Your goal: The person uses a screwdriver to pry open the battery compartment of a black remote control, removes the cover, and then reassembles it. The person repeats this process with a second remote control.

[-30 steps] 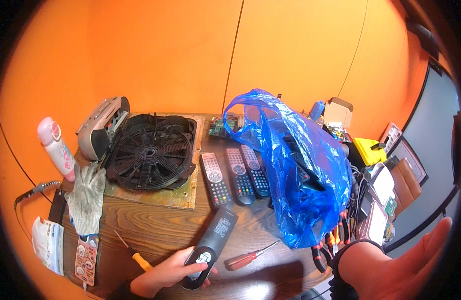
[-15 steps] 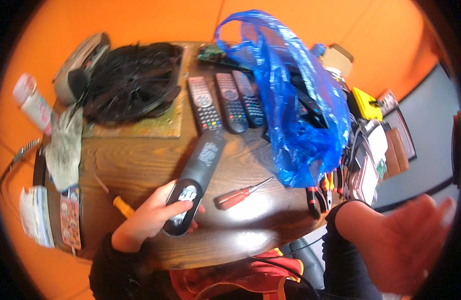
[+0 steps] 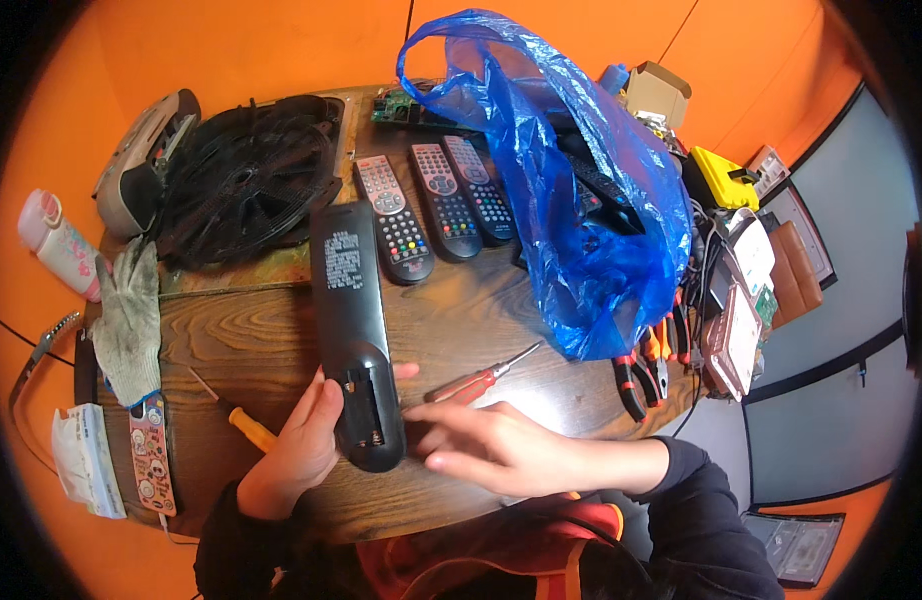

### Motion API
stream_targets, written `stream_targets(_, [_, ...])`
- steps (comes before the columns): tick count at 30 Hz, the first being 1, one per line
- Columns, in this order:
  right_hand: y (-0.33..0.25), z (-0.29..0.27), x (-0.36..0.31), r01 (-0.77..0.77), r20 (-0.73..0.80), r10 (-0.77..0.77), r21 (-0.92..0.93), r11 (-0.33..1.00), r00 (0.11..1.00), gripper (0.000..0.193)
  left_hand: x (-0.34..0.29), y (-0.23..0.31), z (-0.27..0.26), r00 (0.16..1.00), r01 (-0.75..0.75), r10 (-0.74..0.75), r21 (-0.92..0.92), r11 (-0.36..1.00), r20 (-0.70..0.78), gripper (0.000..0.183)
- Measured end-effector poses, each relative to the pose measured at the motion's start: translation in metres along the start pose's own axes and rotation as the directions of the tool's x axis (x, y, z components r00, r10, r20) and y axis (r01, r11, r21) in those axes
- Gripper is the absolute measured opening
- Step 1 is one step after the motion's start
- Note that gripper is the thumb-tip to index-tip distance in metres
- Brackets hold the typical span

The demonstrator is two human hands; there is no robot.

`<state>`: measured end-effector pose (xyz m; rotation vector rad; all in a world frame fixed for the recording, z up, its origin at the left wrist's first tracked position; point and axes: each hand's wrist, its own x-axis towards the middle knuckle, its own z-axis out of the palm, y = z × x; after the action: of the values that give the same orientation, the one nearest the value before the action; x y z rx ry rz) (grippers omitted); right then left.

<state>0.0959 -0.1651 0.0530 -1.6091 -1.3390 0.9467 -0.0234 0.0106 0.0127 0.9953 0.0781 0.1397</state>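
Observation:
My left hand (image 3: 306, 430) is closed round the lower end of a black remote control (image 3: 353, 285), held back side up over the near part of the table. Its battery compartment (image 3: 364, 405) is uncovered, showing metal contacts and springs and no batteries. Close to the remote's lower right edge is my right hand (image 3: 501, 445), fingers loosely bent and apart, nothing visible in them; the fingertips are slightly blurred. A screwdriver with a red handle (image 3: 471, 385) lies just beyond that hand. Three more remotes, one of them grey and black (image 3: 396, 220), lie face up farther back.
A blue plastic bag (image 3: 591, 230) with dark things inside stands at the back right. Pliers (image 3: 656, 370) lie beside it. At the left are a black round grille (image 3: 246, 180), a work glove (image 3: 129, 325) and a yellow-handled screwdriver (image 3: 249, 425). A green circuit board (image 3: 401, 108) lies behind.
My right hand has come in from the far right to beside the remote. The held remote has turned more upright, and its battery compartment now shows clearly.

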Motion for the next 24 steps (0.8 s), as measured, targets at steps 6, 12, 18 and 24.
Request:
stream_targets(6, [0.004, 0.025, 0.021, -0.108, 0.138, 0.03, 0.609, 0.786, 0.99, 0.041, -0.003, 0.002, 0.001, 0.996, -0.063, 0.064, -0.016, 0.998, 0.07, 0.058])
stream_targets(12, [0.013, 0.029, 0.031, -0.078, 0.202, -0.152, 0.809, 0.582, 0.967, 0.043, -0.009, 0.011, -0.002, 0.977, -0.039, 0.061, -0.11, 0.993, 0.203, 0.065])
stream_targets(18, [0.004, 0.019, 0.039, -0.108, 0.234, -0.182, 0.846, 0.521, 0.955, 0.052, -0.005, 0.01, 0.002, 0.953, -0.045, 0.049, -0.022, 0.999, 0.299, 0.069])
stream_targets(24, [-0.001, -0.016, 0.047, 0.08, -0.042, -0.069, 0.631, 0.772, 0.997, 0.033, -0.001, 0.005, 0.001, 0.992, 0.091, -0.095, -0.055, 0.994, -0.084, 0.054])
